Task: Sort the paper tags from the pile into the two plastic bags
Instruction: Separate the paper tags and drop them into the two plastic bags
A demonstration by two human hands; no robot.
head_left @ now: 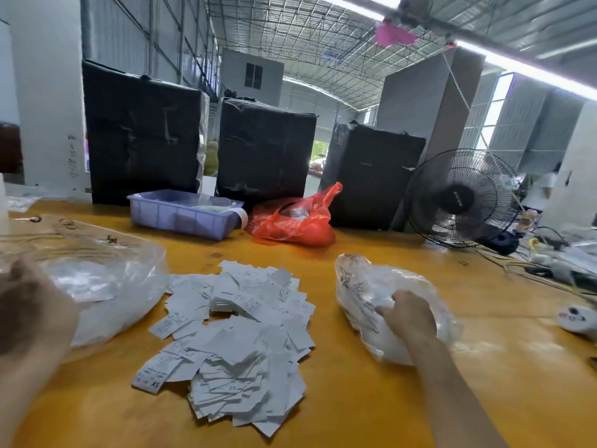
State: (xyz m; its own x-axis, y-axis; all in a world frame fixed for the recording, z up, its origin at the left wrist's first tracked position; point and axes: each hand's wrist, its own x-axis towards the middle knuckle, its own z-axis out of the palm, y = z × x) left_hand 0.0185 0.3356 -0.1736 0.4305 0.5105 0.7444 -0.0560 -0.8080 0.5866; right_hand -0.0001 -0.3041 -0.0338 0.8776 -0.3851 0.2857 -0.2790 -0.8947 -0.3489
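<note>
Left hand [30, 305], blurred and cut off at frame edge, sits by crinkled clear left bag [106, 286]; grip unreadable. Right hand [408, 313] reaches into right bag [365, 286], fingers hidden, grip unclear. Flat white tags [235, 334] heaped between on orange table [371, 415].

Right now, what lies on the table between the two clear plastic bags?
In the head view, the pile of paper tags lies on the yellow table between the left bag and right bag.
</note>
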